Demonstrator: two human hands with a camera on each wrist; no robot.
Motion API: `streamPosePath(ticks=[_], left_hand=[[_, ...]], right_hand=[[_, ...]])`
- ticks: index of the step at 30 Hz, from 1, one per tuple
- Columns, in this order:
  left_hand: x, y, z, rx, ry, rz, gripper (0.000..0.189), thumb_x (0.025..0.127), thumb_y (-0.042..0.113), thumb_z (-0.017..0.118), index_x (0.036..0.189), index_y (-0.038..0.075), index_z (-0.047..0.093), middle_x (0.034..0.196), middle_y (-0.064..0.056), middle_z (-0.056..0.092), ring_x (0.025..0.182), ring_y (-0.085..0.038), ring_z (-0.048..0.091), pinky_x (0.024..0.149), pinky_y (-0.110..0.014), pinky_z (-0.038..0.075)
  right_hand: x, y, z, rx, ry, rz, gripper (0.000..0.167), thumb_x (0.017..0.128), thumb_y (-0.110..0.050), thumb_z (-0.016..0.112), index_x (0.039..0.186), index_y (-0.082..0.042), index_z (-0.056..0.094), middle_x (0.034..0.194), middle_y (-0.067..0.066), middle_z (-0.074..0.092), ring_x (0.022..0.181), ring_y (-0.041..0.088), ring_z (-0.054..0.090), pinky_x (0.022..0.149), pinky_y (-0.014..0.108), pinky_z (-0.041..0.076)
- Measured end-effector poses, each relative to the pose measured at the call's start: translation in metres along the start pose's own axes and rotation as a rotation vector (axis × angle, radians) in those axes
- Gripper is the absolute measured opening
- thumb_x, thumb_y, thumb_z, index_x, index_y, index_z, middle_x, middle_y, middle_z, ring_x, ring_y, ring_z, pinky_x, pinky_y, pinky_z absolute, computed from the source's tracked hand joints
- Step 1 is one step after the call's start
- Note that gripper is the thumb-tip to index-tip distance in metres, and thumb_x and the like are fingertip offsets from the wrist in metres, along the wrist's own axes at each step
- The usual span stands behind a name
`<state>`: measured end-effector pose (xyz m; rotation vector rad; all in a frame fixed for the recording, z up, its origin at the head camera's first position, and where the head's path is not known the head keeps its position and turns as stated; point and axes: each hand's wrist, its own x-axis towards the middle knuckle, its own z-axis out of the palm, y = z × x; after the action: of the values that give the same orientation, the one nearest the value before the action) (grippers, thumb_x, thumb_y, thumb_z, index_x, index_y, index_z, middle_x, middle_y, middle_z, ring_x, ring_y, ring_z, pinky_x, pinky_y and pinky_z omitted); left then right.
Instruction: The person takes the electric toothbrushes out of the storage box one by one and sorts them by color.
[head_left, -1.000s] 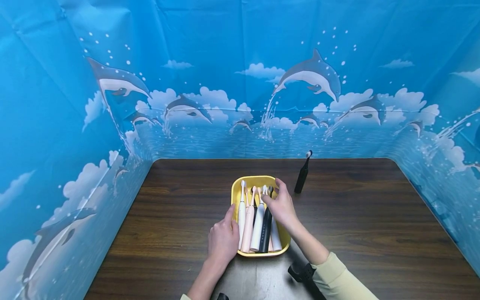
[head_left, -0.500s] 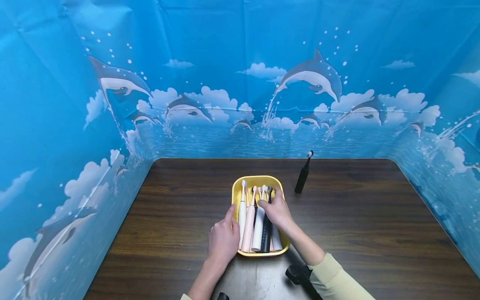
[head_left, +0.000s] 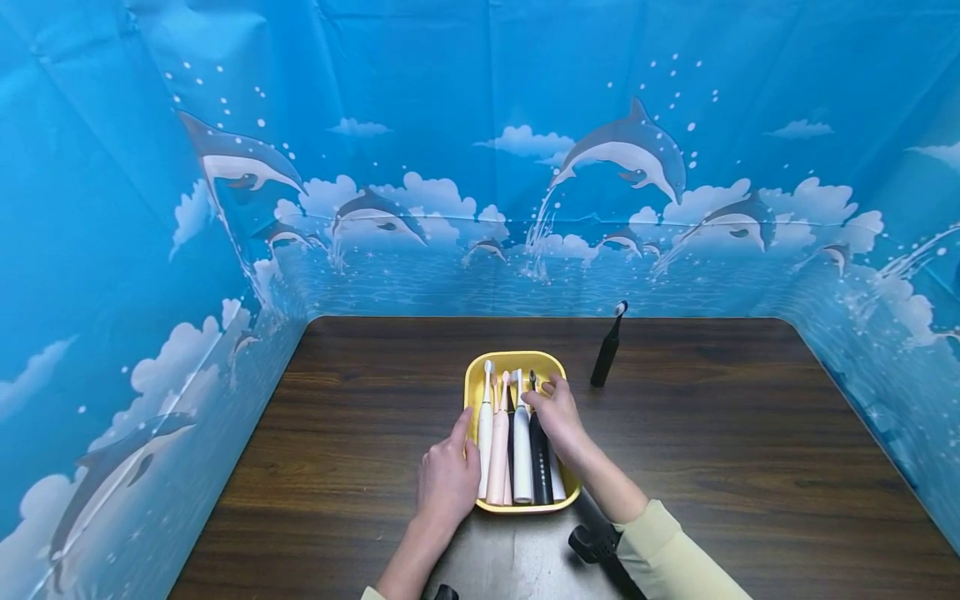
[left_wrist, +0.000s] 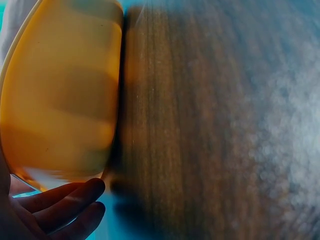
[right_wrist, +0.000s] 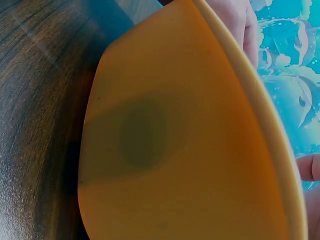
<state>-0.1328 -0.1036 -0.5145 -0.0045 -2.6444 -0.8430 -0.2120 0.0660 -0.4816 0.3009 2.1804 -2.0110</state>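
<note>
In the head view, a yellow bin [head_left: 514, 353] holds several electric toothbrushes lying lengthwise side by side. My left hand [head_left: 446, 479] grips the bin's left side near the rim; in the left wrist view its fingers [left_wrist: 75, 205] bear against the outer wall. Over the right side of the bin is my right hand [head_left: 561, 421], thumb and fingers apart. Its thumb is by the neck of a black toothbrush [head_left: 540, 462]; whether they touch is hidden. Beside that lie a white toothbrush [head_left: 522, 458], a pink toothbrush [head_left: 498, 458] and another white toothbrush at the left wall.
A separate black toothbrush [head_left: 606, 358] stands upright on the brown wooden table [head_left: 720, 433], behind and right of the bin. Blue dolphin-print sheeting [head_left: 420, 275] walls the table's back and sides.
The middle white toothbrush has swung from slanted to nearly straight, its head moving left. The black one beside it has shifted right at its base. My left hand stays in place.
</note>
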Motion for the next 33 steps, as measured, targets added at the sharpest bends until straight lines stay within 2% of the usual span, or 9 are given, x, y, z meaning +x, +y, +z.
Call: streamPosePath(ticks=[9, 15, 19, 25, 29, 33], left_hand=[[0.002, 0.002, -0.001, -0.004, -0.017, -0.016, 0.047, 0.096, 0.010, 0.061, 0.143, 0.011, 0.061, 0.071, -0.015, 0.068, 0.052, -0.018, 0.051, 0.047, -0.036, 0.039], [0.001, 0.003, 0.001, 0.007, -0.002, 0.007, 0.047, 0.094, 0.010, 0.061, 0.142, 0.011, 0.062, 0.075, -0.018, 0.070, 0.053, -0.023, 0.057, 0.048, -0.040, 0.041], [0.000, 0.002, 0.002, 0.007, 0.019, 0.022, 0.046, 0.094, 0.008, 0.061, 0.140, 0.011, 0.063, 0.077, -0.019, 0.071, 0.055, -0.027, 0.060, 0.048, -0.042, 0.042], [0.000, 0.002, 0.001, 0.007, 0.031, 0.022, 0.046, 0.094, 0.007, 0.062, 0.140, 0.011, 0.063, 0.079, -0.021, 0.072, 0.059, -0.033, 0.064, 0.049, -0.045, 0.044], [0.000, 0.001, 0.000, 0.009, 0.031, 0.020, 0.046, 0.094, 0.007, 0.062, 0.140, 0.011, 0.063, 0.079, -0.021, 0.071, 0.058, -0.032, 0.064, 0.049, -0.045, 0.044], [0.000, 0.001, 0.000, 0.010, 0.016, 0.005, 0.046, 0.095, 0.009, 0.062, 0.141, 0.011, 0.063, 0.074, -0.017, 0.070, 0.055, -0.026, 0.060, 0.048, -0.041, 0.042]], right_hand=[[0.002, 0.000, 0.001, 0.051, -0.053, 0.038, 0.080, 0.093, -0.011, 0.062, 0.155, 0.009, 0.016, 0.145, 0.035, 0.046, 0.134, 0.046, 0.047, 0.112, 0.055, 0.034], [0.001, 0.000, 0.000, 0.083, -0.063, 0.047, 0.075, 0.093, -0.009, 0.061, 0.153, 0.011, 0.020, 0.137, 0.034, 0.052, 0.127, 0.043, 0.052, 0.109, 0.053, 0.038], [-0.003, 0.001, -0.001, 0.052, -0.075, 0.046, 0.068, 0.093, -0.008, 0.063, 0.149, 0.013, 0.030, 0.127, 0.029, 0.056, 0.116, 0.037, 0.057, 0.103, 0.049, 0.043], [-0.015, -0.005, -0.005, -0.005, -0.145, -0.016, 0.048, 0.092, -0.003, 0.062, 0.133, 0.019, 0.049, 0.105, 0.016, 0.061, 0.093, 0.022, 0.059, 0.084, 0.034, 0.050], [-0.018, -0.002, -0.009, -0.062, -0.199, -0.015, 0.041, 0.095, -0.005, 0.062, 0.130, 0.015, 0.054, 0.103, 0.013, 0.060, 0.091, 0.020, 0.059, 0.078, 0.031, 0.049], [-0.026, -0.006, -0.012, -0.179, -0.238, 0.007, 0.036, 0.096, -0.007, 0.063, 0.128, 0.007, 0.057, 0.107, 0.014, 0.059, 0.093, 0.023, 0.058, 0.077, 0.034, 0.049]])
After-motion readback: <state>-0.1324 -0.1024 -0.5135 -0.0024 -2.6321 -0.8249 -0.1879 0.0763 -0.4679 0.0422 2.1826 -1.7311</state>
